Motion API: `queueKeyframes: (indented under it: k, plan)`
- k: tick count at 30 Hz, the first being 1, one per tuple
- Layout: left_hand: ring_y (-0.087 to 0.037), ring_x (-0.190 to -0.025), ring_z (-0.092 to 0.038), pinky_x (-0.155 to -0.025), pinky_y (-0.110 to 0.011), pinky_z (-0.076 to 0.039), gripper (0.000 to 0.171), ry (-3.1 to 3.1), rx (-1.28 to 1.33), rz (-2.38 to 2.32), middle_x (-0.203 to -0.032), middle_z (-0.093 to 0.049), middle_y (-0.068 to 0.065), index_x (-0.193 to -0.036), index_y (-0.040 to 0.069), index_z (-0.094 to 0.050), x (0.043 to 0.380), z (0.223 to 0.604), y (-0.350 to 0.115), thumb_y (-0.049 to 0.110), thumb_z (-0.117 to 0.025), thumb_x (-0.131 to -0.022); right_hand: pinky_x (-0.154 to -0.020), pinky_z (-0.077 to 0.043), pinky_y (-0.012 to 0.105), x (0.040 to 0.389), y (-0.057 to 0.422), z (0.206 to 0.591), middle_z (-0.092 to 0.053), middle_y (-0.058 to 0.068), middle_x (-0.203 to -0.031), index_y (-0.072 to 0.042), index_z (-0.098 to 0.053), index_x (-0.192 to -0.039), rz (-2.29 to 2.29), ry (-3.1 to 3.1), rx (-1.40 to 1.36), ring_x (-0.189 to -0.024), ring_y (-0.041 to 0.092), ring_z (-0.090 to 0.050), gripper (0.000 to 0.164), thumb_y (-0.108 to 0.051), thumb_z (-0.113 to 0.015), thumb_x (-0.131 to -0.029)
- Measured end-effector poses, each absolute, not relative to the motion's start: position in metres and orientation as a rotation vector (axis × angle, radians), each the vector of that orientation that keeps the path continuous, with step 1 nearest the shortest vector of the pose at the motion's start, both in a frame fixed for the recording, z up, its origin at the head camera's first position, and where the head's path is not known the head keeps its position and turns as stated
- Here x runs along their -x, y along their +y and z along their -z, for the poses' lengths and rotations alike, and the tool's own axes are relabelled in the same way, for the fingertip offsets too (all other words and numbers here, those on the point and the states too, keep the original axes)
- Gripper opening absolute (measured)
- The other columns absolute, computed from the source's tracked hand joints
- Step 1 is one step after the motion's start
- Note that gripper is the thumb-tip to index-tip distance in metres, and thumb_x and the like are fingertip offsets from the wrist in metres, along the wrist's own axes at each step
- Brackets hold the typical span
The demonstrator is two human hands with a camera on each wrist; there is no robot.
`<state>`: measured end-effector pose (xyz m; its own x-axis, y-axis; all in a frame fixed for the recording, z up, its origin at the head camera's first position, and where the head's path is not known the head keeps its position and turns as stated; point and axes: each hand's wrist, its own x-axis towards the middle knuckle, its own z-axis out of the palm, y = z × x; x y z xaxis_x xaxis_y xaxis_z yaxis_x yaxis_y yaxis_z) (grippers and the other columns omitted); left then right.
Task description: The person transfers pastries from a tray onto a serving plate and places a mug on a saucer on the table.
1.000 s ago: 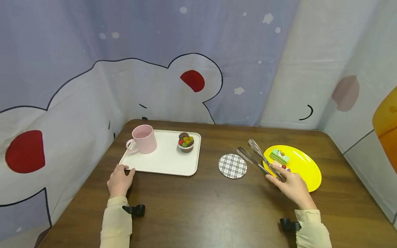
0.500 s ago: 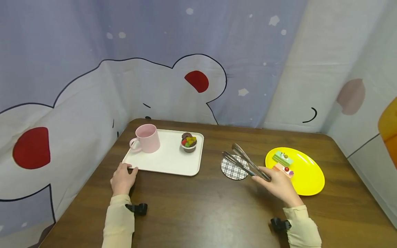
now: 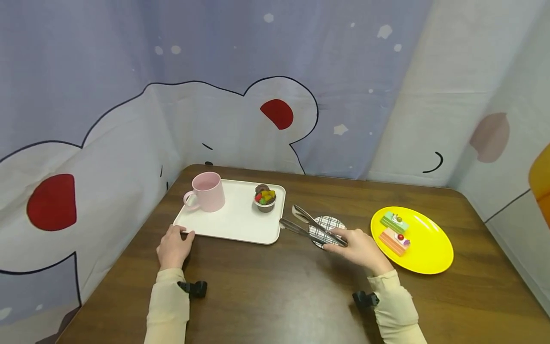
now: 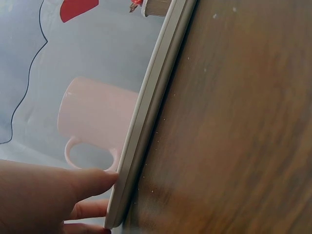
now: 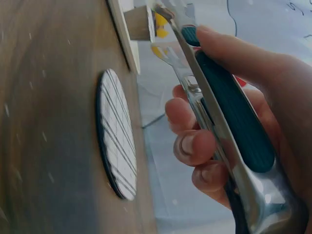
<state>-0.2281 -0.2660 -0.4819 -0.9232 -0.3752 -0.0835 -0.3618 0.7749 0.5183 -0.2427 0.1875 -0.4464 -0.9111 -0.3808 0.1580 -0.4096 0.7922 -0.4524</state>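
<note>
My right hand grips metal tongs with dark teal handle pads, thumb on one arm and fingers curled round the other. The tongs' tips are apart with nothing between them, pointing left toward the right edge of the white tray. Below them lies a round checked coaster, partly covered by the tongs in the head view. At the tray's near left corner my left hand holds the rim, thumb and fingers against it. On the tray stand a pink mug and a fruit-topped cupcake.
On the right, a yellow oval plate bears a green cake slice and an orange cake slice. A printed curtain hangs behind the brown wooden table.
My right hand has carried the tongs left, from over the yellow plate across the coaster to beside the tray. The left hand stays at the tray's corner. The head view has shifted slightly.
</note>
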Motion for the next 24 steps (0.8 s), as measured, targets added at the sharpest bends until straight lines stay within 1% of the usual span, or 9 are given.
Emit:
queueKeyframes:
  k: [1, 2, 7, 12, 16, 18, 21, 22, 24]
  plan:
    - [-0.054, -0.132, -0.036, -0.103, -0.067, -0.031, 0.046, -2.936, -0.61, 0.847, -0.151, -0.026, -0.034, -0.129, -0.004, -0.047, 0.228, 0.482, -0.267, 0.03, -0.048, -0.098, -0.075, -0.054, 0.04, 0.244, 0.184, 0.448, -0.075, 0.009, -0.103, -0.01, -0.069, -0.119, -0.754, -2.921, -0.66, -0.08, 0.015, -0.066, 0.049, -0.043, -0.072, -0.082]
    - [-0.054, -0.132, -0.036, -0.102, -0.067, -0.031, 0.046, -2.935, -0.611, 0.843, -0.151, -0.026, -0.034, -0.129, -0.004, -0.047, 0.229, 0.482, -0.267, 0.03, -0.048, -0.098, -0.076, -0.054, 0.041, 0.245, 0.18, 0.449, -0.075, 0.008, -0.104, -0.011, -0.069, -0.119, -0.749, -2.924, -0.674, -0.083, 0.016, -0.067, 0.049, -0.044, -0.071, -0.083]
    - [-0.054, -0.131, -0.036, -0.102, -0.067, -0.032, 0.045, -2.929, -0.618, 0.83, -0.151, -0.028, -0.034, -0.128, -0.004, -0.047, 0.229, 0.483, -0.269, 0.03, -0.049, -0.097, -0.073, -0.053, 0.041, 0.255, 0.156, 0.448, -0.074, 0.003, -0.097, -0.016, -0.07, -0.112, -0.761, -2.897, -0.7, -0.086, 0.021, -0.067, 0.041, -0.044, -0.071, -0.083]
    - [-0.053, -0.128, -0.04, -0.1, -0.066, -0.033, 0.045, -2.92, -0.609, 0.839, -0.147, -0.035, -0.031, -0.127, -0.004, -0.048, 0.228, 0.484, -0.267, 0.03, -0.049, -0.097, -0.074, -0.053, 0.041, 0.262, 0.139, 0.445, -0.073, 0.002, -0.095, -0.013, -0.072, -0.108, -0.721, -2.868, -0.719, -0.087, 0.023, -0.067, 0.038, -0.04, -0.073, -0.081]
    - [-0.053, -0.129, -0.039, -0.101, -0.066, -0.033, 0.046, -2.916, -0.613, 0.855, -0.148, -0.034, -0.031, -0.128, -0.004, -0.048, 0.227, 0.484, -0.265, 0.03, -0.049, -0.097, -0.076, -0.053, 0.041, 0.264, 0.132, 0.448, -0.074, 0.007, -0.1, -0.01, -0.07, -0.114, -0.724, -2.877, -0.716, -0.087, 0.022, -0.068, 0.042, -0.038, -0.073, -0.082]
    - [-0.052, -0.13, -0.039, -0.101, -0.066, -0.032, 0.046, -2.912, -0.618, 0.86, -0.149, -0.033, -0.03, -0.129, -0.004, -0.048, 0.226, 0.484, -0.265, 0.03, -0.049, -0.097, -0.073, -0.052, 0.038, 0.264, 0.13, 0.449, -0.074, 0.01, -0.104, -0.011, -0.066, -0.121, -0.763, -2.893, -0.724, -0.078, 0.019, -0.065, 0.046, -0.036, -0.073, -0.083]
    - [-0.052, -0.128, -0.04, -0.1, -0.065, -0.033, 0.046, -2.903, -0.618, 0.86, -0.146, -0.037, -0.03, -0.128, -0.004, -0.048, 0.226, 0.482, -0.264, 0.03, -0.05, -0.097, -0.058, -0.052, 0.033, 0.263, 0.128, 0.453, -0.072, 0.015, -0.104, -0.016, -0.058, -0.131, -0.88, -2.934, -0.745, -0.056, 0.013, -0.06, 0.048, -0.032, -0.07, -0.087]
    - [-0.052, -0.127, -0.041, -0.1, -0.065, -0.033, 0.045, -2.9, -0.616, 0.858, -0.144, -0.039, -0.029, -0.128, -0.004, -0.049, 0.226, 0.482, -0.264, 0.03, -0.05, -0.097, -0.053, -0.05, 0.031, 0.262, 0.127, 0.455, -0.071, 0.016, -0.103, -0.017, -0.057, -0.132, -0.922, -2.944, -0.749, -0.048, 0.01, -0.056, 0.047, -0.03, -0.069, -0.088]
    - [-0.051, -0.125, -0.043, -0.099, -0.064, -0.034, 0.045, -2.896, -0.617, 0.855, -0.139, -0.043, -0.028, -0.127, -0.004, -0.049, 0.226, 0.482, -0.264, 0.03, -0.05, -0.097, -0.045, -0.046, 0.027, 0.262, 0.126, 0.457, -0.07, 0.014, -0.096, -0.019, -0.06, -0.126, -0.984, -2.961, -0.747, -0.038, 0.006, -0.049, 0.039, -0.029, -0.068, -0.09]
